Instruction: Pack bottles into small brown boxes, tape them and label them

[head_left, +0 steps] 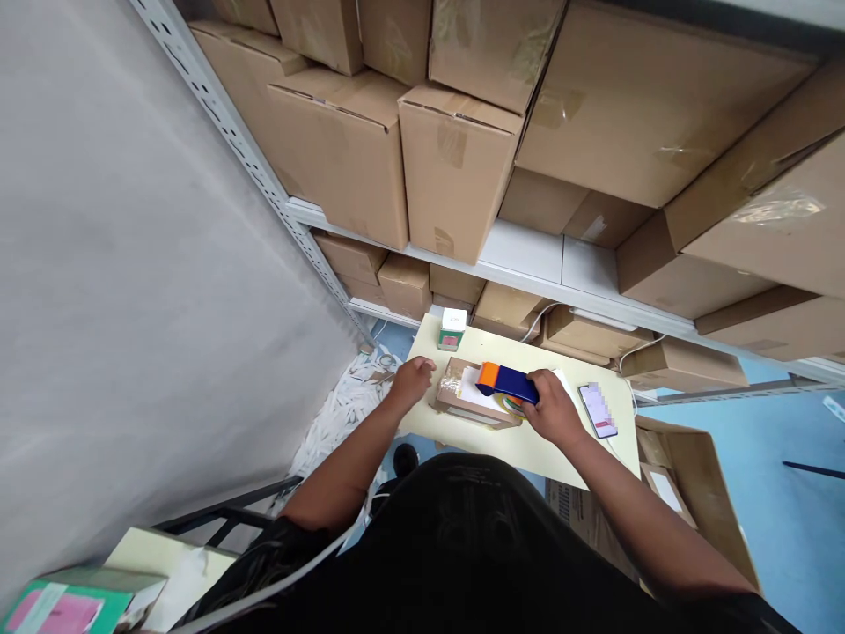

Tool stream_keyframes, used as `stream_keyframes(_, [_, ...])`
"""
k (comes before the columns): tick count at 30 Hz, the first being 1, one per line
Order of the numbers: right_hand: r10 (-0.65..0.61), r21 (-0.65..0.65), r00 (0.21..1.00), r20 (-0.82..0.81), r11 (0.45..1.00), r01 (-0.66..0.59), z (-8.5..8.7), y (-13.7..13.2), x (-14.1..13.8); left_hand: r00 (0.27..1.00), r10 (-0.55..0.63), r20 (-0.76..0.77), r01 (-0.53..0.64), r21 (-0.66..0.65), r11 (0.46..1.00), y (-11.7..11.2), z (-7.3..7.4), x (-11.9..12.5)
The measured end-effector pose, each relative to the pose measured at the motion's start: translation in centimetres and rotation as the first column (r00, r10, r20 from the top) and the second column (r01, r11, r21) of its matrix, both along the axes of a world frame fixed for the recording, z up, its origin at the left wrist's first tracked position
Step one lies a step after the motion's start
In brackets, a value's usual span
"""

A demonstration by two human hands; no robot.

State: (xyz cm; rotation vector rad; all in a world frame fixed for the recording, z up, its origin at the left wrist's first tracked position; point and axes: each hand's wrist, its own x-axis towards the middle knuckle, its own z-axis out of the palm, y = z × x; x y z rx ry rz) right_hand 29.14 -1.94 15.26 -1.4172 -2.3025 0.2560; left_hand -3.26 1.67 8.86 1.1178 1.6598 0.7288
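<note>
My right hand (554, 409) grips a blue and orange tape dispenser (515, 384) that carries a roll of tape. The dispenser is over the top of a small cardboard box (475, 412), on which a white paper lies; whether it touches the box I cannot tell. Clear tape shines on the box's left end. Just left of that end is my left hand (413, 382), apart from the box, its fingers curled in with nothing visible in them. Behind the box stands a small white and green carton (452, 329).
The pale yellow table (561, 460) also bears a phone (598, 410) on the right. Metal shelves (528, 251) with many cardboard boxes (455, 167) rise behind it. White paper strips (334, 414) heap on the floor at left. An open carton (700, 475) stands at right.
</note>
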Motion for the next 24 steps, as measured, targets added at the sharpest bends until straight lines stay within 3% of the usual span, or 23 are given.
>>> stream_keyframes(4, [0.044, -0.014, 0.998, 0.039, 0.999, -0.044, -0.1, -0.8, 0.2, 0.976, -0.095, -0.197, 0.095, -0.009, 0.995, -0.3, -2.3, -1.7])
stream_keyframes(8, [0.032, 0.034, 0.999, 0.037, 0.999, -0.033, -0.4, -1.1, -0.9, 0.966, -0.128, -0.223, 0.128, -0.015, 0.992, -1.4, -4.1, 0.2])
stream_keyframes(12, [0.030, 0.038, 0.999, 0.029, 0.999, -0.032, -0.6, -1.1, -0.9, 0.951, -0.131, -0.280, 0.119, -0.059, 0.991, -2.2, -3.6, 1.0])
stream_keyframes(14, [0.023, 0.020, 0.999, 0.022, 1.000, -0.024, -0.7, -1.1, -0.8, 0.920, -0.196, -0.339, 0.241, 0.094, 0.966, -2.4, -2.3, 0.6])
stream_keyframes(15, [0.021, 0.010, 1.000, 0.016, 1.000, -0.022, -0.8, -1.1, -0.8, 0.883, -0.269, -0.385, 0.366, 0.205, 0.908, -2.5, -1.5, 0.4])
stream_keyframes(17, [0.020, -0.007, 1.000, 0.004, 1.000, -0.020, -0.9, -1.2, -0.8, 0.743, -0.435, -0.508, 0.640, 0.349, 0.685, -2.4, 0.0, 0.4])
stream_keyframes(18, [0.019, -0.014, 1.000, 0.001, 1.000, -0.019, -0.9, -1.2, -0.9, 0.652, -0.501, -0.570, 0.743, 0.348, 0.571, -2.3, 0.6, 0.7])
stream_keyframes(19, [0.018, -0.021, 1.000, 0.000, 1.000, -0.018, -1.0, -1.2, -1.0, 0.564, -0.543, -0.623, 0.814, 0.310, 0.491, -2.2, 1.0, 1.1])
stream_keyframes(21, [0.017, -0.030, 1.000, 0.003, 0.999, -0.017, -1.0, -1.2, -1.0, 0.438, -0.562, -0.701, 0.876, 0.192, 0.443, -1.8, 1.2, 2.2])
stream_keyframes(24, [0.012, -0.043, 1.000, 0.011, 0.999, -0.012, -1.0, -1.1, -1.1, 0.329, -0.548, -0.769, 0.888, 0.054, 0.457, -1.2, 0.8, 3.5])
